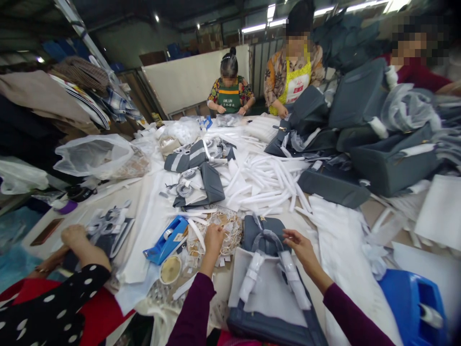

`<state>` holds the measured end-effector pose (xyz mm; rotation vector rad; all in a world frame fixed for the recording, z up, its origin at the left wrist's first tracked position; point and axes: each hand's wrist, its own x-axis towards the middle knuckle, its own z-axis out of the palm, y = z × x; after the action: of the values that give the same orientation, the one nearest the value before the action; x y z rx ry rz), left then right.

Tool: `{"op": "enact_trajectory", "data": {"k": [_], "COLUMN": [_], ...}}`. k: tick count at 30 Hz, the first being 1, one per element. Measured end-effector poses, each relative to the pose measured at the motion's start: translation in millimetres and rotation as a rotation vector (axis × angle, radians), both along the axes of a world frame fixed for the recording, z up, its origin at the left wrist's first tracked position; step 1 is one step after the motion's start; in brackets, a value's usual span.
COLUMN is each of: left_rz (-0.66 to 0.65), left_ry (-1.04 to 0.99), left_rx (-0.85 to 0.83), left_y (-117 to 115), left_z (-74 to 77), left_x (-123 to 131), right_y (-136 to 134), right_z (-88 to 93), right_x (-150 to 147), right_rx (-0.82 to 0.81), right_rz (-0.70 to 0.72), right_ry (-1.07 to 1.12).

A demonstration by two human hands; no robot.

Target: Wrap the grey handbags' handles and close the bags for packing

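In front of me lies a dark grey backpack (273,329), its flap (264,233) at the far end and a sheet of white padding (268,274) across its body. The straps (252,276) are wrapped in white foam and clear film. My left hand (215,239) is over a heap of pale strings with tags (234,230), left of the flap. Its fingers are curled together, and whatever is between them is too small to make out. My right hand (299,245) is at the flap's right edge, fingers extended and apart, holding nothing visible.
A blue tape dispenser (165,240) and a round tub (170,269) stand left; another blue dispenser (414,300) is at right. White foam tubes (266,182) and grey bags (392,158) lie beyond. A co-worker's hand (74,235) is at left; other people work across the table.
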<state>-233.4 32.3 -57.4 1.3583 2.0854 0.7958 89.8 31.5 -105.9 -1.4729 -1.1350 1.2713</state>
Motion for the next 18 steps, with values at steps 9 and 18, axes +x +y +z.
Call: {"op": "enact_trajectory", "data": {"k": [9,18], "left_rz": [-0.107,-0.279], "left_ry": [-0.602,-0.847], "left_rx": [0.215,0.049], "left_y": [24.1,17.5], "left_z": [86.5,168.5], "left_x": [-24.7,22.9], "right_y": [13.2,34.2], "right_z": [37.0,151.2], "right_x": [-20.1,-101.3], "right_rx": [0.079,0.54], "right_rz": [0.023,0.412], "right_ry": [0.065,0.06]}}
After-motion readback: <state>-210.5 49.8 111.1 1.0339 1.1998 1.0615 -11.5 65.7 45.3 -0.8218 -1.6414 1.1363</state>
